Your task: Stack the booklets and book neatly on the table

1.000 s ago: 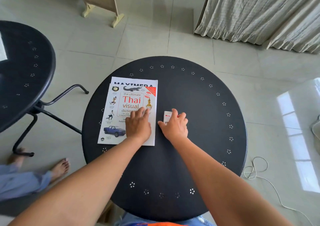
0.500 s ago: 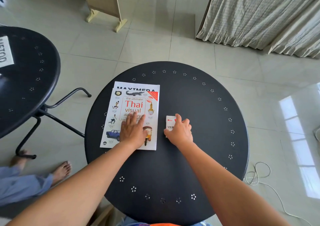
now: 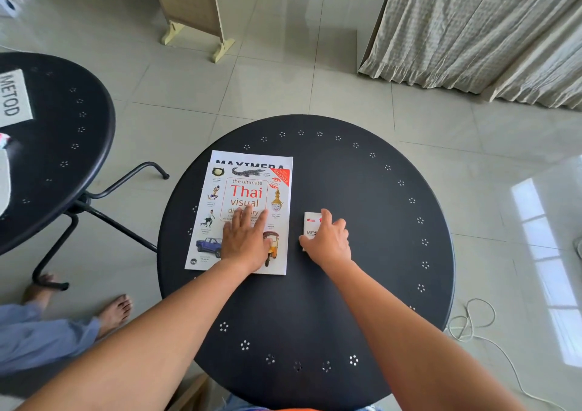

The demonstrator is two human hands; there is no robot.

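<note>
Booklets point(image 3: 310, 228) two — book point(image 3: 242, 209) one — table point(image 3: 362, 253) one

A room in a home, seen from above: glossy pale floor tiles point(image 3: 277, 86), long cream curtains point(image 3: 472, 26) reaching the floor, and two round black metal tables point(image 3: 362, 190). Someone's bare foot point(image 3: 115, 311) rests on the tiles, and a loose white cable point(image 3: 472, 319) lies nearby.

Both forearms extended forward; left hand point(image 3: 246, 243) flat, fingers spread; right hand point(image 3: 328, 242) curled, thumb out.
</note>
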